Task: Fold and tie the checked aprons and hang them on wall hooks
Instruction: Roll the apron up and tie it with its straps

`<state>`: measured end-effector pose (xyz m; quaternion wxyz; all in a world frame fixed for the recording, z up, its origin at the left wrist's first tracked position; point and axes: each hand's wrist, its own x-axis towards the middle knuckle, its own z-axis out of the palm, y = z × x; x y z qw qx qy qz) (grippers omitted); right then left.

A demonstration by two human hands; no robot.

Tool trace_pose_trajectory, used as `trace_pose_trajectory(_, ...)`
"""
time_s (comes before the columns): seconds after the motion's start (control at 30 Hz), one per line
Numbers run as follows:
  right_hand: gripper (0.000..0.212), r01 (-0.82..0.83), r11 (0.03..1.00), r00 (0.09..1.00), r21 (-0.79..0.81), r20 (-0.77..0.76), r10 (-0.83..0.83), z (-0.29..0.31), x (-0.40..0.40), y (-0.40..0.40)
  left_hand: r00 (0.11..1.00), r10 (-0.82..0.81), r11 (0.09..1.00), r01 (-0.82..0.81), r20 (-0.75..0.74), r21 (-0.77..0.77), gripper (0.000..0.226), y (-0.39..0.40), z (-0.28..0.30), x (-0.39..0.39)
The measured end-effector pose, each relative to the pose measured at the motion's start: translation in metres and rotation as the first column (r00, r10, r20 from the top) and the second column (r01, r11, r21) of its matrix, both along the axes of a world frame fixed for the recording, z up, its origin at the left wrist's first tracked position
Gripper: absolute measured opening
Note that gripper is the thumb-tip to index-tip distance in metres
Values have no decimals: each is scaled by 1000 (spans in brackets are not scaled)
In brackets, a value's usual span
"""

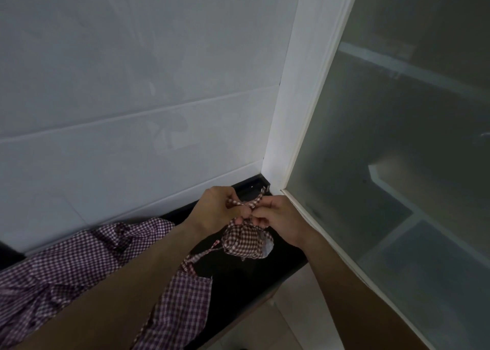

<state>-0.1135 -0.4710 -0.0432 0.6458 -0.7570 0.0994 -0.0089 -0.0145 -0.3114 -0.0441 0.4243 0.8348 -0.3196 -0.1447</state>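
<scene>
A small bundled apron [245,242] in maroon-and-white check hangs just above the black counter [238,291], held up by its strap [245,203]. My left hand [214,209] and my right hand [281,221] meet above the bundle, and each pinches the checked strap between fingers and thumb. A thin strap end [204,254] trails down from the bundle toward the counter. More checked aprons [79,265] lie crumpled on the counter at the left, partly under my left forearm. No wall hook is in view.
A white tiled wall [132,84] rises behind the counter. A white door frame [299,98] with a frosted glass panel [411,151] stands close on the right. Pale floor tiles [286,320] show below the counter's right end.
</scene>
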Motion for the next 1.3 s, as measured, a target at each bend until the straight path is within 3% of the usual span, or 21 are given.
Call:
trace_pose_trajectory(0.1,28,-19,1000,999,0,-27,19,1,0,2,999,43,999,-43,-6,-7,24,-1,0,-4)
trace_pose_trajectory(0.2,38,99,989,994,-107,-32,-103,-18,2,2,994,0,998,-7,-109,-63,22,-1,-7,-12)
trace_pose_trajectory(0.4,33,189,976,958,-108,-198,-208,-78,7,0,963,21,998,-36,-267,-54,26,2,-61,-19)
trace_pose_trajectory(0.57,25,275,961,885,-28,-382,-265,-134,9,-5,921,118,993,-105,-371,56,12,-10,-98,-34)
trace_pose_trajectory(0.77,25,281,952,860,125,-473,-191,-166,15,-2,940,228,956,-167,-253,240,14,-17,-135,-34)
trace_pose_trajectory(0.93,43,178,984,866,-31,-469,-172,-192,20,3,973,197,927,-146,-119,346,16,-16,-154,-31)
trace_pose_trajectory(1.1,29,222,975,852,15,-490,-186,-202,23,13,978,169,912,-108,-122,395,23,-8,-165,-27)
trace_pose_trajectory(1.2,35,166,983,863,-73,-471,-180,-205,27,17,975,172,876,-84,-143,475,18,-5,-169,-19)
trace_pose_trajectory(1.3,26,169,985,869,-34,-467,-165,-203,27,17,975,96,867,16,-199,497,11,-4,-174,-16)
